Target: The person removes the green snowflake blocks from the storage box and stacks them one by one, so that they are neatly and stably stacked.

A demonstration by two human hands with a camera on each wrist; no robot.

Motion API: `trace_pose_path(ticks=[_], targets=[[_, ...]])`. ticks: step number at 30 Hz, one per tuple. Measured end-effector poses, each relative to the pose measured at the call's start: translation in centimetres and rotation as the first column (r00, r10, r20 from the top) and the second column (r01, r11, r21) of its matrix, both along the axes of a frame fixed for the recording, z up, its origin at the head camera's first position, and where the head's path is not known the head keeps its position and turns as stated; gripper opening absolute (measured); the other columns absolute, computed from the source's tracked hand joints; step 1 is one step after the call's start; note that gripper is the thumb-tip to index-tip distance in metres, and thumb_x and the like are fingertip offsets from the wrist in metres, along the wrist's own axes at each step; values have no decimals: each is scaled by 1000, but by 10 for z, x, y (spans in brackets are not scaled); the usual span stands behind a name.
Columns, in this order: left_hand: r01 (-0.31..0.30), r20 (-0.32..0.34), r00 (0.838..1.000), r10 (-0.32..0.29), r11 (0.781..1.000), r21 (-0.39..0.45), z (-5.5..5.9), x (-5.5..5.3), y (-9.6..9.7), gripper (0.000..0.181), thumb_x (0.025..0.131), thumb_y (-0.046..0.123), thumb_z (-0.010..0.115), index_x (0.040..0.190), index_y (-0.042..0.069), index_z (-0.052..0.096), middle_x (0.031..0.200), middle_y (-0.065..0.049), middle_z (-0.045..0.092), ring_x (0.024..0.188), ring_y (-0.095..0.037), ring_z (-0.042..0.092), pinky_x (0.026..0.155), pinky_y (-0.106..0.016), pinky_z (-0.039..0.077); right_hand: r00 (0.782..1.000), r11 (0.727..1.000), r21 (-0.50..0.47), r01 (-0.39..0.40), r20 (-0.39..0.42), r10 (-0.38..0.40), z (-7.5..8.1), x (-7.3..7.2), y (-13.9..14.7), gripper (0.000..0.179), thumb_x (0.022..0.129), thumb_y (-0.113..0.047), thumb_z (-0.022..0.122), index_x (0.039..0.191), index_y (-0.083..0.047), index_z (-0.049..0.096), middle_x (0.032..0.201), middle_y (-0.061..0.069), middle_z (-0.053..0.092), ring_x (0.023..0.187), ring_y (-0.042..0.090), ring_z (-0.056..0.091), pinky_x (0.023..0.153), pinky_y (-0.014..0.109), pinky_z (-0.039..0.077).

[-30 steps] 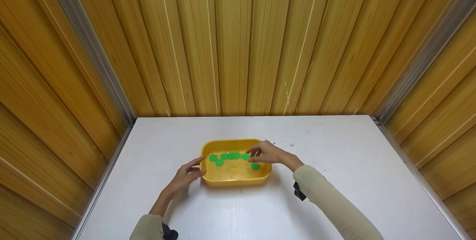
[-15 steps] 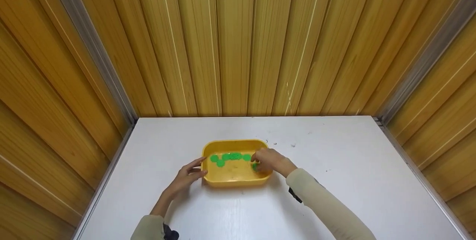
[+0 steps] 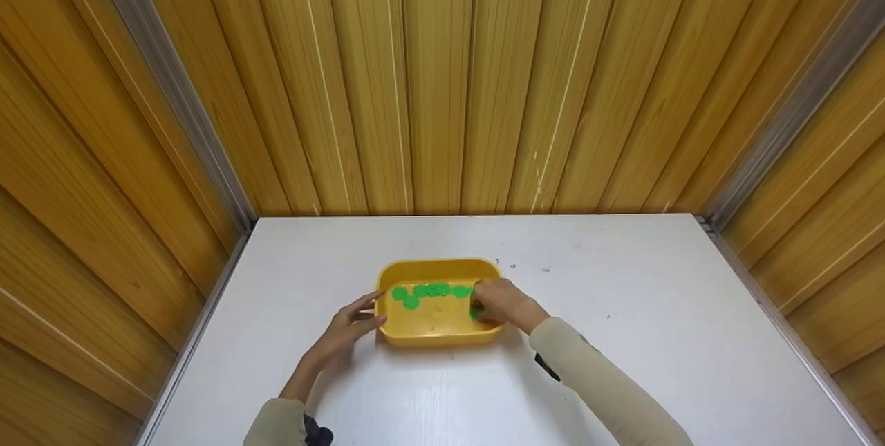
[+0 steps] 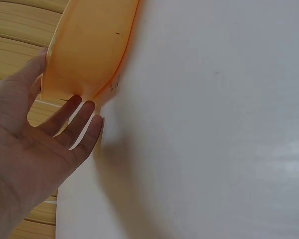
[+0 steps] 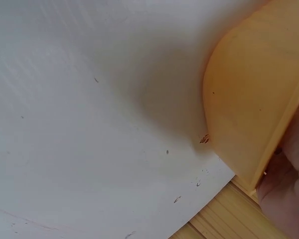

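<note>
A yellow plastic basin (image 3: 435, 339) sits on the white table, with several small green scalloped discs (image 3: 435, 290) on its floor. At its left end, my left hand (image 3: 343, 330) touches the rim and outer wall with fairly straight, spread fingers; the left wrist view shows these fingers (image 4: 79, 122) against the basin wall (image 4: 89, 45). My right hand (image 3: 501, 302) reaches over the right rim into the basin, fingers bent down beside a green disc (image 3: 476, 312). Its fingertips are hidden, so a grip on that disc cannot be made out. The right wrist view has the basin wall (image 5: 254, 94) covering most of this hand (image 5: 284, 189).
The white table (image 3: 311, 252) extends around the basin, with small dark marks or crumbs (image 3: 546, 269) behind it to the right. Yellow wood-patterned panels (image 3: 435, 86) rise at the back and both sides, joined by grey metal corner strips (image 3: 173, 72).
My right hand has dropped lower into the basin, from hovering by the discs to bending over the one at the right. The left hand and basin keep their places.
</note>
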State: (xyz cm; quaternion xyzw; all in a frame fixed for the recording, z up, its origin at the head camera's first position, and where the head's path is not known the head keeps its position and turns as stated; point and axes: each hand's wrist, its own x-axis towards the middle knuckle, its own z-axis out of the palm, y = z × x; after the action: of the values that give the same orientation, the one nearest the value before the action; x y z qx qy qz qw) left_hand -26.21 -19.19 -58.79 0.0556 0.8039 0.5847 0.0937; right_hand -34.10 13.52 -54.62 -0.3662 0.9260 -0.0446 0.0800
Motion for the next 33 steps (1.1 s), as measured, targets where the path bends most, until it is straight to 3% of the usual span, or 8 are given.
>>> trace_pose_path(ticks=[10, 18, 24, 28, 33], targets=[[-22, 20, 1000, 22, 1000, 16, 0, 5, 2, 55, 100, 26, 66, 152, 18, 49, 147, -21, 54, 126, -31, 59, 106, -53, 51, 1000, 999, -22, 25, 9, -24, -3, 3, -1, 16, 82, -19, 87, 92, -7, 82, 89, 3, 77, 75, 11, 64, 76, 33, 60], [-17, 9, 1000, 17, 1000, 22, 4, 5, 2, 57, 100, 27, 66, 153, 17, 48, 147, -21, 54, 127, -32, 60, 108, -56, 49, 1000, 1000, -10, 18, -17, -18, -4, 0, 1, 16, 85, -23, 84, 91, -7, 82, 89, 2, 76, 75, 11, 62, 73, 33, 59], [-10, 13, 1000, 10, 1000, 15, 5, 1, 4, 57, 101, 28, 65, 153, 18, 48, 147, -20, 54, 128, -33, 58, 110, -59, 46, 999, 998, -59, 1, -39, -3, -6, -1, 4, 19, 85, -24, 83, 86, -6, 79, 84, 4, 73, 70, 14, 60, 65, 32, 55], [-11, 13, 1000, 11, 1000, -6, 3, 1, 3, 57, 100, 29, 66, 153, 16, 48, 147, -22, 54, 129, -36, 57, 109, -59, 47, 998, 992, -116, -39, -46, 34, -9, -2, 5, 20, 86, -26, 81, 93, -6, 80, 87, 5, 74, 74, 18, 65, 65, 32, 56], [-22, 19, 1000, 22, 999, -25, 3, 1, 0, 57, 100, 29, 67, 152, 18, 49, 146, -22, 54, 130, -36, 56, 110, -58, 47, 999, 983, -185, -14, 27, 19, -4, -2, 3, 23, 89, -23, 77, 104, -5, 78, 92, 7, 77, 77, 18, 67, 67, 32, 57]])
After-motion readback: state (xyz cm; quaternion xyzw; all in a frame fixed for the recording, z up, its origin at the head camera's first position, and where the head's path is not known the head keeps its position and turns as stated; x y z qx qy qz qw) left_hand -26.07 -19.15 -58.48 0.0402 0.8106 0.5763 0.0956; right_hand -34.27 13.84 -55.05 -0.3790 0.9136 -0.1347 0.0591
